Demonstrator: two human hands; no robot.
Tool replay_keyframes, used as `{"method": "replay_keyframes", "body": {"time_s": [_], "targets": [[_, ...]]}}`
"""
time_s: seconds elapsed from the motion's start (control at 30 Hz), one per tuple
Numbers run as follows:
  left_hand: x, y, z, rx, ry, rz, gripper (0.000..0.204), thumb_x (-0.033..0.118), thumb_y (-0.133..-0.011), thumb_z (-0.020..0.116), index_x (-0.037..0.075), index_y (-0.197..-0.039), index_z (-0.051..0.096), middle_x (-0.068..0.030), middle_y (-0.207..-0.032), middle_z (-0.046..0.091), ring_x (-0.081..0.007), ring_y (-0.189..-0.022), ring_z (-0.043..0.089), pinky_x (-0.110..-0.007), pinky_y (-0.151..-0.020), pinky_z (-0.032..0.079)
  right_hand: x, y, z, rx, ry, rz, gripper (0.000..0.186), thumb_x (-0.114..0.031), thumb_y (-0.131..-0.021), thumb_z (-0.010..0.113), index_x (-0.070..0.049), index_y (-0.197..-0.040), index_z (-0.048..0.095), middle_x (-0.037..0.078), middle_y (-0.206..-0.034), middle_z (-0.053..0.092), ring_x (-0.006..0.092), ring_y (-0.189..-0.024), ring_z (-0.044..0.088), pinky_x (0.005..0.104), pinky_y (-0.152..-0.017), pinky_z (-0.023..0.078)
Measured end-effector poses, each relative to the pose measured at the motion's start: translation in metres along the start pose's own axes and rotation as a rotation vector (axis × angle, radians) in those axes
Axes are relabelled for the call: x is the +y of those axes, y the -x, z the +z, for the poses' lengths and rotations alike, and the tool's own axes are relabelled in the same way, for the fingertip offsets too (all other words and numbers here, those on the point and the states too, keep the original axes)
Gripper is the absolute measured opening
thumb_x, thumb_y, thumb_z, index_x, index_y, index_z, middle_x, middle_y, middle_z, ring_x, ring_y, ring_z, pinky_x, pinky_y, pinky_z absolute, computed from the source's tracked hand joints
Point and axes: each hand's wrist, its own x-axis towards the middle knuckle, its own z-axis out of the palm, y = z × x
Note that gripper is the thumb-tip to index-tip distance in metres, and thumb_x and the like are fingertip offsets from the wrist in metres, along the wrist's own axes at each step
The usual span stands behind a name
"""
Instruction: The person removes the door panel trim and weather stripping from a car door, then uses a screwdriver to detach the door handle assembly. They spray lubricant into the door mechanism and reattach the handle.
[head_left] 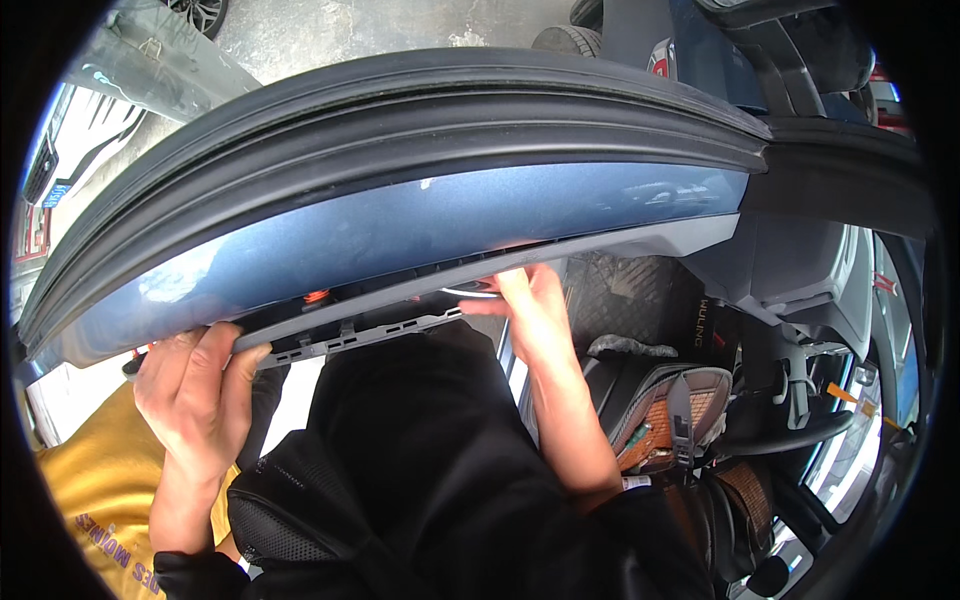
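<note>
A long grey trim strip (400, 294) ran just beneath a blue body panel (400, 230) of a car, slanting up from lower left to upper right, with a dark gap showing between the two along part of its length. The left hand (195, 395) was at the strip's left end, its fingers grasping it: the thumb pressed near the lower side while the other fingers curled over the upper edge. The right hand (535, 310) reached up to the middle of the strip. Its fingers were partly hidden around and behind the strip, and I could not tell whether they were clenched on it. A thin white cable (472, 293) showed just beside them, and a small orange piece (316, 296) sat in the gap nearer the left hand. Below the strip ran a slotted grey edge (400, 333).

Above the blue panel curved a ribbed black rubber seal (440, 120). Beyond it lay a concrete floor (330, 30), with a tyre (568, 40) and a thick grey column (160, 65). The person's black clothing (400, 430) filled the lower middle. At lower left was another person's yellow garment (100, 450); on the right, inside the car, were a dark floor mat (640, 300) and a brown woven seat cover (665, 415).
</note>
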Motion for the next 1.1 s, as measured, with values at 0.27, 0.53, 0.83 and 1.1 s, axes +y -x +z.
{"method": "replay_keyframes", "body": {"time_s": [0.27, 0.53, 0.83, 1.1], "targets": [[-0.001, -0.001, -0.002, 0.023, -0.020, 0.016, 0.027, 0.008, -0.068, 0.079, 0.000, -0.090, 0.064, -0.0122, -0.081, 0.065, -0.0301, -0.068, 0.061, -0.037, -0.063, 0.047, -0.014, 0.001, 0.005, -0.044, -0.065, 0.036, 0.067, -0.044, -0.087, 0.068, 0.009, -0.123, 0.046, 0.019, -0.114, 0.057, 0.0260, -0.102, 0.061, 0.0362, -0.069, 0.061], [-0.003, 0.000, 0.001, 0.004, -0.023, 0.025, 0.027, 0.008, -0.070, 0.078, 0.000, -0.092, 0.064, -0.0126, -0.083, 0.066, -0.0305, -0.070, 0.062, -0.037, -0.064, 0.048, -0.011, -0.003, 0.002, -0.201, -0.203, -0.009, 0.047, -0.027, -0.097, 0.057, 0.008, -0.126, 0.044, 0.020, -0.117, 0.059, 0.0325, -0.103, 0.063, 0.0559, -0.082, 0.057], [-0.002, 0.000, 0.001, 0.008, -0.009, 0.011, 0.027, 0.006, -0.068, 0.078, 0.000, -0.091, 0.064, -0.0130, -0.083, 0.065, -0.0303, -0.069, 0.061, -0.037, -0.064, 0.048, 0.001, -0.002, 0.003, -0.151, -0.282, -0.046, 0.041, -0.026, -0.096, 0.058, 0.005, -0.122, 0.048, 0.018, -0.113, 0.062, 0.0315, -0.103, 0.064, 0.0598, -0.090, 0.051], [-0.002, 0.000, 0.004, 0.025, 0.019, -0.032, 0.032, 0.003, -0.064, 0.079, 0.000, -0.090, 0.062, -0.0141, -0.084, 0.064, -0.0332, -0.072, 0.060, -0.039, -0.064, 0.047, 0.011, 0.001, 0.005, -0.059, -0.330, -0.142, 0.023, -0.015, -0.092, 0.061, 0.000, -0.109, 0.056, 0.012, -0.105, 0.063, 0.0246, -0.096, 0.064, 0.0431, -0.089, 0.050]]}}
